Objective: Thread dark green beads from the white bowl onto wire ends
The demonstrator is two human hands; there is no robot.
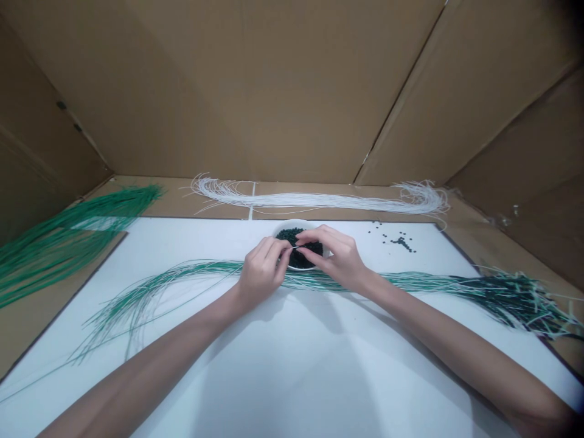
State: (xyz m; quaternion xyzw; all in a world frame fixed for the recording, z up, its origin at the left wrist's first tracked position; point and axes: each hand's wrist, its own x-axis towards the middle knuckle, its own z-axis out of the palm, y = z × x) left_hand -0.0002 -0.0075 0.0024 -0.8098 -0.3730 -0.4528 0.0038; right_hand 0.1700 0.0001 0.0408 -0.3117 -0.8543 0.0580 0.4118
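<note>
My left hand [262, 271] is closed in a pinch on a thin white strand [295, 247], whose short tip shows past the fingertips. Close on its right, my right hand [337, 255] curls thumb and forefinger together at that tip. Whatever lies between those two fingertips is too small to make out. Both hands are over a white bowl [329, 243] filled with small dark beads [288, 233]. Under the wrists runs a long bundle of green and white strands [410, 281], with dark pieces massed along its right end.
Loose dark beads [401, 243] are scattered on the white board [292, 365] to the right. A bundle of white strands [314, 201] lies along the back, and green strands [59, 237] lie at the left. Cardboard walls [255, 91] enclose the back and sides.
</note>
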